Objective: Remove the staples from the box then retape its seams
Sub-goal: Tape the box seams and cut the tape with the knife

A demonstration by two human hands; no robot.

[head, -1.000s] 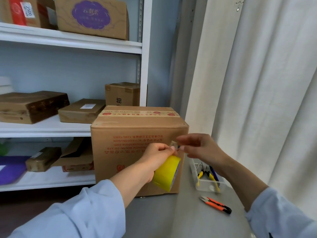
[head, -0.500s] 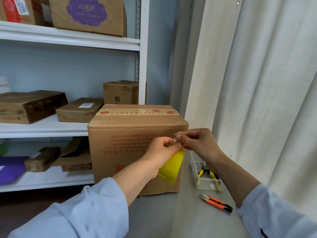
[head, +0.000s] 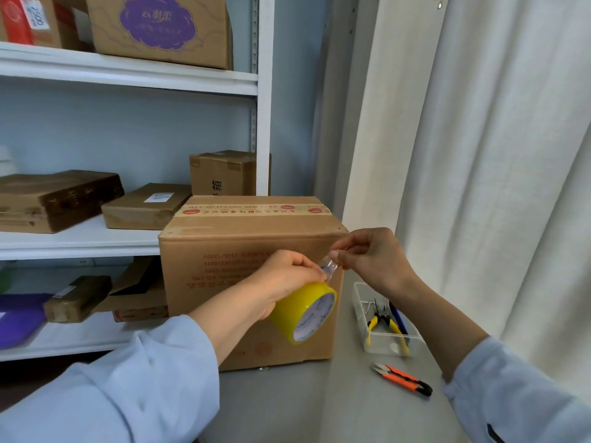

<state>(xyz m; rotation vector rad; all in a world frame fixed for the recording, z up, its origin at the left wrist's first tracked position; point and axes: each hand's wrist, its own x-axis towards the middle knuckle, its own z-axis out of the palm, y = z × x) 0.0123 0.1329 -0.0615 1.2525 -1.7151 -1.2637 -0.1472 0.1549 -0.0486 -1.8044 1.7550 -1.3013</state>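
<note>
Since half a second ago we've turned the tape roll (head: 303, 313) face-on. Left hand (head: 287, 282) grips it, right hand (head: 371, 257) pinches the tape end (head: 329, 268). Retaping step; next, pull a length toward the box (head: 249, 282) seam.

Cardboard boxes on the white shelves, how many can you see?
6: two on the top shelf; three on the middle shelf; one small on the bottom shelf. Flattened cardboard beside it may hide more.

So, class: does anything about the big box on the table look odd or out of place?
Yes. The box stands upside down: the red print on its front reads inverted. Otherwise nothing looks damaged or spilled.
</note>
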